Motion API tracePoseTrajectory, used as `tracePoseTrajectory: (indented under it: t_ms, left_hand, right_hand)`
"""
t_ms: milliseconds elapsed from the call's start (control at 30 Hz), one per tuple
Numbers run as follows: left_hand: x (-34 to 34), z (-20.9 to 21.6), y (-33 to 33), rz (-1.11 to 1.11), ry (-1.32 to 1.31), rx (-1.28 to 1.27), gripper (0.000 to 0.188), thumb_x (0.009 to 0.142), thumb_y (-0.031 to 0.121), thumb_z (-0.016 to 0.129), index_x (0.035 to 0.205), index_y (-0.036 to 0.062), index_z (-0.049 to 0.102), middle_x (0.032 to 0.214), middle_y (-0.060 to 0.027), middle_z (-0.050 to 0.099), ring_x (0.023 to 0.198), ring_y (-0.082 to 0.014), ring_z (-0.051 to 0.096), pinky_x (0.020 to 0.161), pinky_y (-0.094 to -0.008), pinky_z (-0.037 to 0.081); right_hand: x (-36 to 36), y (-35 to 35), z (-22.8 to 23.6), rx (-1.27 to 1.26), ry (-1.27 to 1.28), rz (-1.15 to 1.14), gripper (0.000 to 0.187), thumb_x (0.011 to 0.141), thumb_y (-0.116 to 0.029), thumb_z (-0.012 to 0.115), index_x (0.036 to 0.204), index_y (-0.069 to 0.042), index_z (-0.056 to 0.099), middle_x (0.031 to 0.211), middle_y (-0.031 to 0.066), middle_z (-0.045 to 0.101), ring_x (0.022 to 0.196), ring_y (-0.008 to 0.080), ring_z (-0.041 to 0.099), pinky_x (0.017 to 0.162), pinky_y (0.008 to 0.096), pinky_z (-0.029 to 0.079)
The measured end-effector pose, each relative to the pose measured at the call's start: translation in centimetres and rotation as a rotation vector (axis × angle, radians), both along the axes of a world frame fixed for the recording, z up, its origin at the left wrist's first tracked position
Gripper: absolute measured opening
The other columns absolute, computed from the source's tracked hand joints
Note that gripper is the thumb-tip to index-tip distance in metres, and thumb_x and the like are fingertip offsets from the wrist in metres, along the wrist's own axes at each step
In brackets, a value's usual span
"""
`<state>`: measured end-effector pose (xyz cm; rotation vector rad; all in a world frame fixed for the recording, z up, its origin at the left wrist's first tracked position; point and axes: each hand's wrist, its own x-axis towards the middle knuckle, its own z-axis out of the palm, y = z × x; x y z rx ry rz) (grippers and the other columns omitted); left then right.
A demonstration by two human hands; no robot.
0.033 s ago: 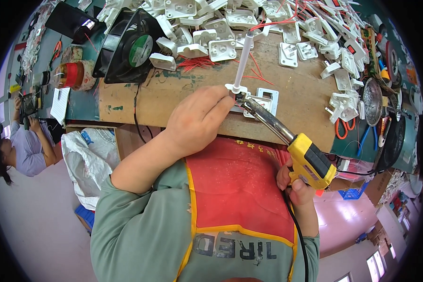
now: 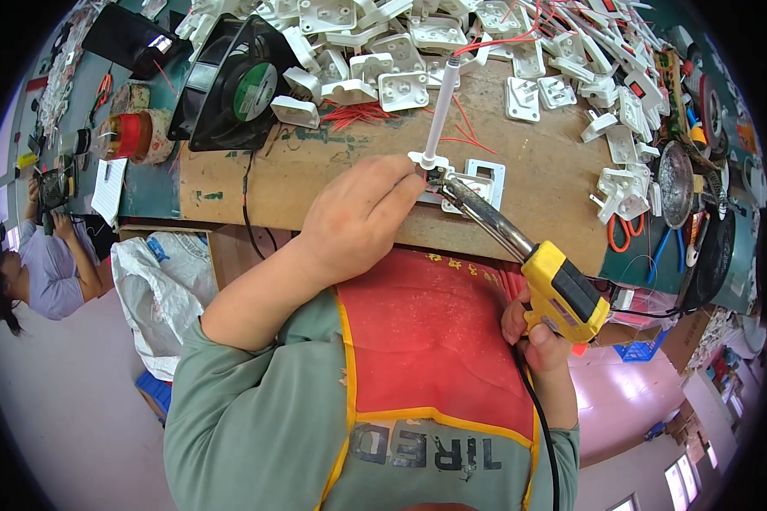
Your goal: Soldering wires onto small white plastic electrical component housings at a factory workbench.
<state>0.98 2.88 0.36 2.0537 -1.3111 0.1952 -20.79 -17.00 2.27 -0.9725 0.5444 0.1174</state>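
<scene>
My right hand (image 2: 539,336) is closed round the grip of a yellow and black soldering gun (image 2: 567,292). The metal barrel of the gun points up and left, its tip at a small white plastic housing (image 2: 429,159). Against the left side of that housing rest the bent, closed fingers of my left hand (image 2: 358,217); what they pinch is hidden. A white tube (image 2: 442,106) rises from the housing, with red wires (image 2: 498,41) coming out of its top. Just right of the tip lies an open white plastic case (image 2: 486,180), partly behind the barrel.
White plastic shells (image 2: 403,89) are heaped along the back. A black fan (image 2: 234,85) stands at the left, near a jar (image 2: 136,136). Red-handled scissors (image 2: 622,234), blue-handled pliers (image 2: 661,254) and a round metal dish (image 2: 676,183) lie right. Another person (image 2: 51,264) sits far left.
</scene>
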Motion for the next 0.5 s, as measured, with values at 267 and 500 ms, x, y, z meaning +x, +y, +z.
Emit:
tracePoseTrajectory:
  t_ms: [267,500]
  left_hand:
    - [0.05,0.17,-0.09,-0.003,-0.006,0.003,0.028,0.069,-0.009,0.061,0.096,-0.0011,0.061,0.098,-0.013,0.058,0.083,-0.0294,0.061,0.07,-0.0357,0.051]
    - [0.07,-0.03,0.04,-0.005,-0.011,-0.002,0.028,0.069,-0.008,0.061,0.096,-0.0007,0.062,0.098,-0.0129,0.058,0.083,-0.0293,0.061,0.07,-0.0355,0.051]
  right_hand:
    - [-0.18,0.0,-0.39,-0.036,-0.023,-0.006,0.066,0.071,-0.048,0.079,0.109,-0.002,0.051,0.063,0.0019,0.044,0.049,0.0138,0.044,0.046,0.0263,0.037]
    - [-0.11,-0.42,-0.03,-0.048,-0.093,-0.024,0.077,0.072,-0.047,0.078,0.127,-0.001,0.048,0.062,0.0028,0.045,0.05,0.0146,0.048,0.045,0.0281,0.038]
